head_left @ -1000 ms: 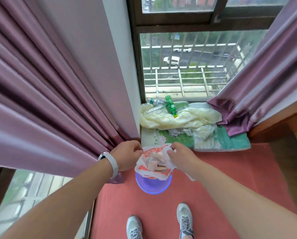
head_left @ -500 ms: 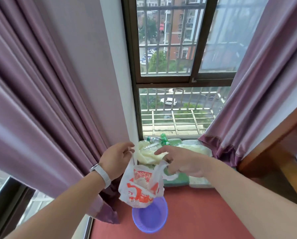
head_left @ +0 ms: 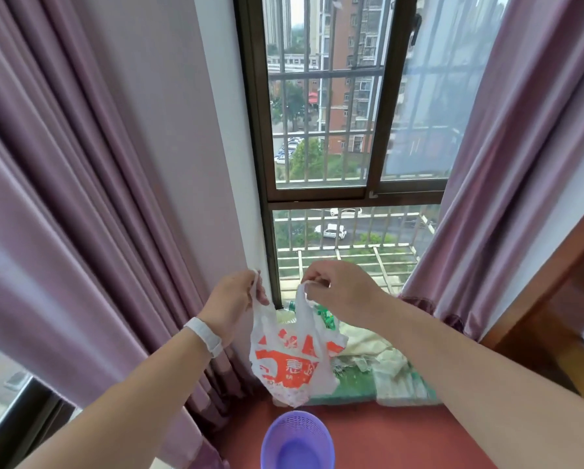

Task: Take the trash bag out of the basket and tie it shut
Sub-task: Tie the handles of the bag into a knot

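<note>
A white plastic trash bag (head_left: 292,363) with orange print hangs in the air, clear of the purple mesh basket (head_left: 297,441) that stands on the red floor below it. My left hand (head_left: 233,302), with a white wristband, pinches the bag's left handle. My right hand (head_left: 338,292) pinches the right handle. The two handles are held apart, so the bag's mouth is open at the top. The basket looks empty inside.
Purple curtains (head_left: 80,231) hang close on the left and on the right (head_left: 507,164). A barred window (head_left: 321,130) is straight ahead. On the sill lie a cream cloth (head_left: 375,346), a green bottle (head_left: 328,316) and a green patterned mat (head_left: 355,384). Wooden furniture (head_left: 561,316) stands at the right.
Both hands lifted the bag up out of the basket. It went from sitting in the basket rim to hanging well above it, and the view tilted upward.
</note>
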### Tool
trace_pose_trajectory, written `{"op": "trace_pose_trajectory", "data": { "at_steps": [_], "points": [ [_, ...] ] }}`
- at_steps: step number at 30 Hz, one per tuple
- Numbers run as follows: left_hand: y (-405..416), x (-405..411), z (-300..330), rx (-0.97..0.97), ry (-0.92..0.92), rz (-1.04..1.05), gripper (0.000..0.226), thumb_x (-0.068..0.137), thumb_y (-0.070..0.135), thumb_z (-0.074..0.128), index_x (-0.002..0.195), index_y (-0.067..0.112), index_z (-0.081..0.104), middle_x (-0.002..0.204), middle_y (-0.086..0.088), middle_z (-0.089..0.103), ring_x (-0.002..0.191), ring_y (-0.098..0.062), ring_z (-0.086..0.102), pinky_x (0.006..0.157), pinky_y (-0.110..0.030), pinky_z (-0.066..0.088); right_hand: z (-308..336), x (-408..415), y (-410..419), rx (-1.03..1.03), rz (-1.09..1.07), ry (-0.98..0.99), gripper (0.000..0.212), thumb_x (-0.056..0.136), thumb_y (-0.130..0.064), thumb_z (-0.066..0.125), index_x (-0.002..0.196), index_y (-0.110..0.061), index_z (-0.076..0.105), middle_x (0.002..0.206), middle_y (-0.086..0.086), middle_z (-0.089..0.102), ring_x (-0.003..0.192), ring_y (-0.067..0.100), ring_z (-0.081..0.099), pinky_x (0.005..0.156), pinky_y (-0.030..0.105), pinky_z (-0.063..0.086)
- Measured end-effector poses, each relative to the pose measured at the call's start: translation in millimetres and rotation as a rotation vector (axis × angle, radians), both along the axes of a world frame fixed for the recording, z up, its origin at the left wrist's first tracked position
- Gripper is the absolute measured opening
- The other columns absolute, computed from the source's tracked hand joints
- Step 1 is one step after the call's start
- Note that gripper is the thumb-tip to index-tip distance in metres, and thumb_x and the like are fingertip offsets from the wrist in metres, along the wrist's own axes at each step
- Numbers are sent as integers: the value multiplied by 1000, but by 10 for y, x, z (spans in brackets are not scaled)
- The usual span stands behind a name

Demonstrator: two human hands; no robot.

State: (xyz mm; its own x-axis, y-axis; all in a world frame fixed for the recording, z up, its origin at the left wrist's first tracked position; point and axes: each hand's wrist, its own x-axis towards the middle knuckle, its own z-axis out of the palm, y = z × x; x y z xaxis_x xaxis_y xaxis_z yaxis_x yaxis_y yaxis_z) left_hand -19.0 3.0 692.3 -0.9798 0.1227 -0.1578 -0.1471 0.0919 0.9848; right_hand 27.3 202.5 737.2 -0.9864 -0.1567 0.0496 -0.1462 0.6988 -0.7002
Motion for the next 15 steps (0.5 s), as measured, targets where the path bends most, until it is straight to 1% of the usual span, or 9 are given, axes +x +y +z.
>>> {"op": "trace_pose_trajectory", "data": {
  "at_steps": [1,3,5,6,7,10,12,13,15],
  "points": [
    [25,-21,51,53,6,-6,30,75,16,41,46,15,47,50,-2,48,56,-22,45,68,-35,40,46,-24,29,33,-8,14,15,90,-20,58,79,-26,67,73,-11,61,65,4,52,61,22,40],
    [90,-64,138,132,26,-45,23,68,13,40,47,17,35,53,-1,29,53,-19,26,61,-33,32,116,-81,95,152,-24,37,16,92,-24,59,93,-19,74,88,-7,62,80,11,57,75,28,44],
    [166,-64,245,181,37,-104,21,68,12,39,49,17,33,58,-3,21,55,-18,18,59,-34,23,191,-140,136,261,-37,13,20,95,-28,59,103,-22,76,105,-3,63,99,18,61,87,31,46],
    [202,-52,304,195,34,-130,18,68,11,38,51,17,33,60,-4,17,56,-18,16,58,-35,20,232,-170,142,263,-44,-5,22,96,-28,58,106,-23,76,113,-2,65,105,20,62,89,30,46],
    [231,-40,361,203,26,-151,15,68,11,37,54,16,34,62,-5,14,56,-19,14,56,-34,20,278,-188,140,239,-51,-12,23,96,-25,56,108,-22,76,117,-2,67,106,20,63,87,27,45],
    [281,-37,512,207,-17,-209,8,65,17,38,58,13,38,61,-3,12,56,-18,8,49,-31,11,407,-217,109,139,-99,18,29,97,-14,50,111,-17,75,103,-3,67,84,12,58,69,17,42],
    [295,-60,569,197,-65,-260,14,66,23,40,59,12,43,57,1,15,54,-17,8,49,-30,7,447,-230,92,105,-126,65,31,96,-11,48,109,-19,75,92,-5,66,69,8,54,57,12,35],
    [302,-76,593,193,-92,-289,18,68,26,40,59,11,46,56,2,17,53,-17,9,49,-29,7,453,-235,82,96,-135,90,31,94,-12,48,108,-19,75,83,-9,63,61,3,51,55,12,33],
    [311,-115,629,178,-143,-347,27,74,30,38,60,11,50,54,2,19,51,-15,10,47,-27,8,444,-262,64,63,-152,116,29,92,-12,50,105,-19,75,69,-17,55,56,-2,45,54,15,32]
  ]
}}
